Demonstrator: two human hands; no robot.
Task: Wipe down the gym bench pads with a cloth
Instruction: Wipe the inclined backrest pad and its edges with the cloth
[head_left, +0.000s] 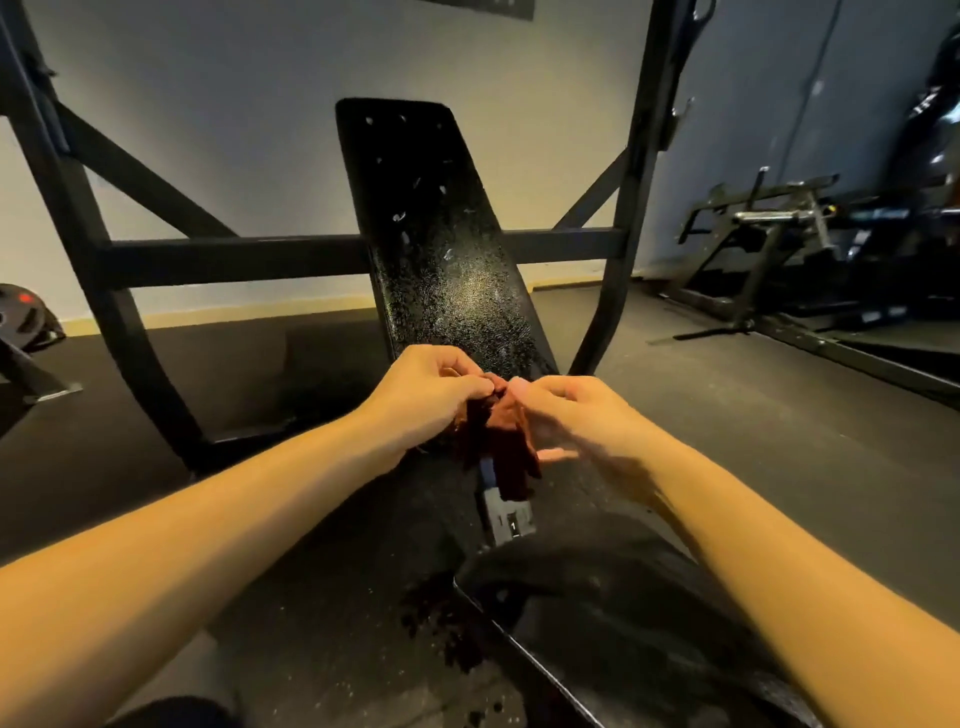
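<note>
On my feed both hands meet just below the lower end of the back pad (441, 244), the long black cushion tilted up and away, its surface speckled and nicked with pale marks. The left hand (431, 395) has its fingers (467, 382) curled, thumb and fingertips pinching the top of the dark red cloth (498, 436). The right hand (576, 415) pinches the same bunched top from the other side, with one lower finger stretched out. That hand is slightly blurred, so I can't read more of its grip.

The cloth hangs crumpled from the two pinches, in front of the back pad's lower end and above a grey bracket (511, 522) marked with a 1. I can't tell whether it touches the pad. Nearer to me than the back pad lies the glossy black seat pad (597, 613), partly under the right forearm. A black frame crossbar (234, 257) runs behind the back pad. A weight plate (23, 317) sits well to its left, and another machine (769, 234) well to its right.
</note>
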